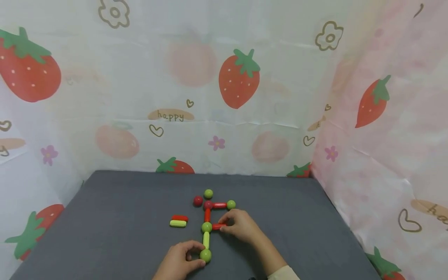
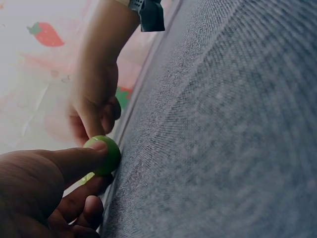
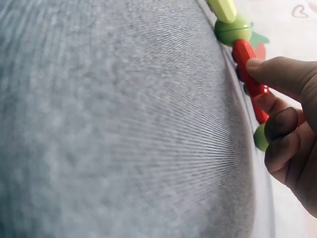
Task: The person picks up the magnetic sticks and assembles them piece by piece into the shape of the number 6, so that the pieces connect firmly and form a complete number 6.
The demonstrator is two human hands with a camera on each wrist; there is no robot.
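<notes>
On the dark grey table lies a figure of balls and rods. My left hand (image 1: 180, 259) pinches the green ball (image 1: 205, 255) at its near end between thumb and fingers. From that ball a yellow-green rod (image 1: 206, 240) runs up to a middle green ball (image 1: 207, 227). My right hand (image 1: 241, 225) pinches a red rod (image 3: 247, 64) whose end meets the middle ball on its right side. Above it, another red rod (image 1: 207, 215) leads to a red ball (image 1: 208, 205), and a further red rod (image 1: 219, 205) extends right to a green ball (image 1: 231, 204).
A loose red ball (image 1: 198, 200) and a loose green ball (image 1: 208, 193) sit by the figure's far end. To the left, a red rod (image 1: 180, 217) and a yellow-green rod (image 1: 178, 223) lie side by side. A strawberry-print curtain (image 1: 217, 77) stands behind the table.
</notes>
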